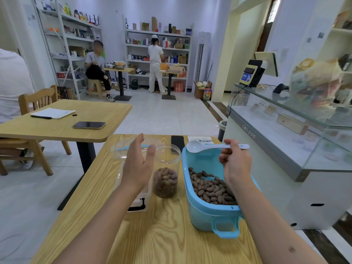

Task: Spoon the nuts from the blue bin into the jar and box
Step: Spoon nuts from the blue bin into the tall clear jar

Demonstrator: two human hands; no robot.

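The step in hand looks like the pause between scoops — the white spoon (209, 146) is held level above the far end of the blue bin (205, 208), its bowl pointing left and apparently empty. The right hand (235, 162) pinches the spoon's handle, fingers curled round it. The left hand (140, 161) is open, fingers straight, hovering just left of the clear jar (166, 172) and holding nothing; whether it touches the jar I cannot tell.

The nuts (211, 187) lie heaped in the near half of the bin, at the right of the table (162, 235). The jar stands just left of the bin and is roughly half full. The clear box (133, 202) sits left of the jar, largely hidden behind the left forearm, so its contents cannot be judged.

The next move likely calls for dipping the spoon down and nearer into the heap, then carrying a level load left over the jar's mouth — the opening is narrow, so a steadying left grip on the jar would help against spills.
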